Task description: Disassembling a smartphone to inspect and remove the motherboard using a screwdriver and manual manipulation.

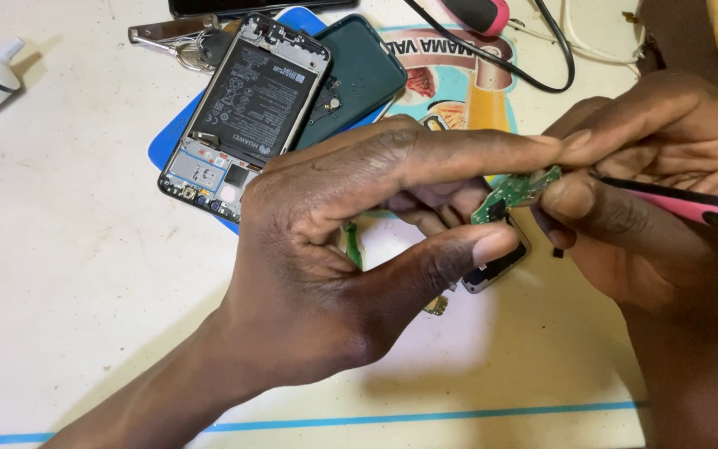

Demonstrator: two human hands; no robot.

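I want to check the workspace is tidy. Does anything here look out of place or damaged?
Yes. The phone lies with its back off, battery and circuitry exposed, tilted across the dark green back cover. The left hand and right hand pinch a small green circuit board that is loose from any device.

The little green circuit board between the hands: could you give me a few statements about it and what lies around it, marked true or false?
1. The green circuit board is pinched between fingertips of both hands. True.
2. The right hand also holds a tool with a pink handle. True.
3. The opened phone lies with its screen up. False: its back is off and the black battery shows.
4. The dark teal back cover lies under the left hand. False: it lies beside the opened phone, beyond that hand.
5. A set of keys lies near the top of the phone. True.
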